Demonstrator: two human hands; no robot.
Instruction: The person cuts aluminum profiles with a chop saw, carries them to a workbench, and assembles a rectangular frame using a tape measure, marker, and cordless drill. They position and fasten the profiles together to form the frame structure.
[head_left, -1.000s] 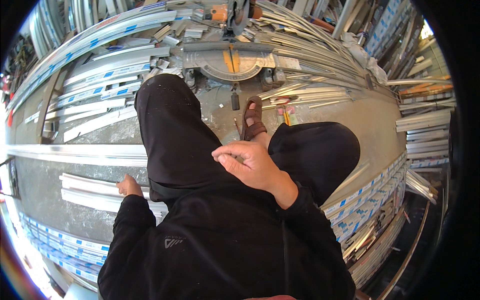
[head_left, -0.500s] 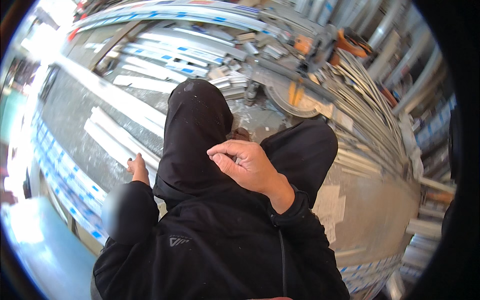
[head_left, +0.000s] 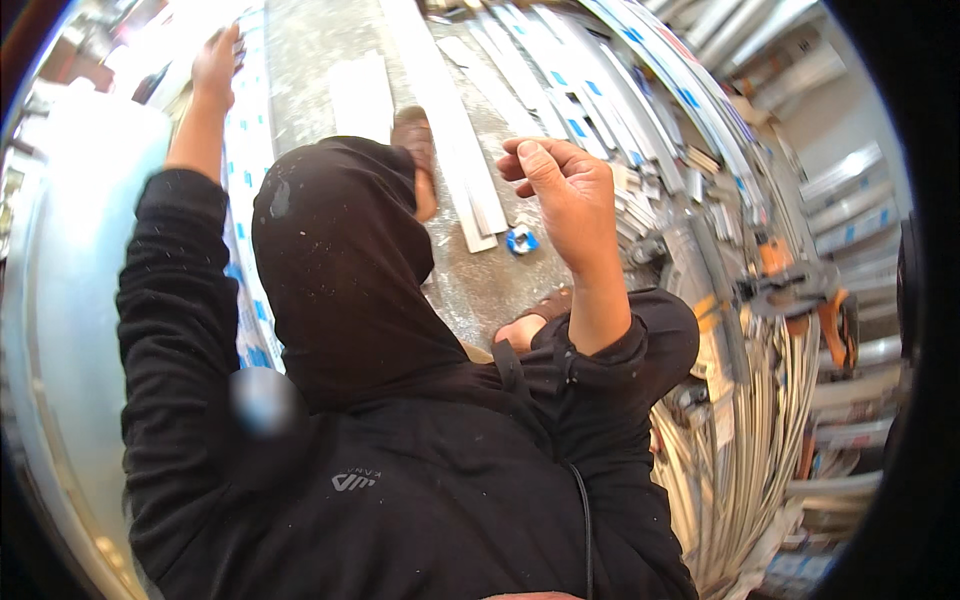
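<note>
Overall, a person dressed in black is seen from above, looking down past the chest and bent knees to a grey workshop floor [head_left: 310, 40] strewn with long pale profiles. The left arm stretches to the upper left of the frame, where the left hand [head_left: 213, 70] appears in strong glare. Its fingers look bent, but blur and brightness hide the tips, so I cannot tell whether they grasp anything. Just beside that hand, the wrapped profiles [head_left: 255, 110], white with blue patches, run down the left side of the frame; whether the hand touches them cannot be told. The right hand [head_left: 570, 190] is raised a little right of the upper centre, fingers loosely curled and unclenched, thumb lifted apart from the palm.

To the left of the right hand, long white bars [head_left: 450, 130] slant from the top edge toward the centre, ending near a small blue-and-white roll [head_left: 521, 240]. A shorter white piece [head_left: 362, 95] lies at upper centre, next to a foot in a brown sandal [head_left: 412, 135]. At the right, an orange-and-grey saw [head_left: 800, 290] stands above bundled thin strips [head_left: 750, 440]. Along the left edge spreads a smooth, pale bluish surface [head_left: 80, 220].
</note>
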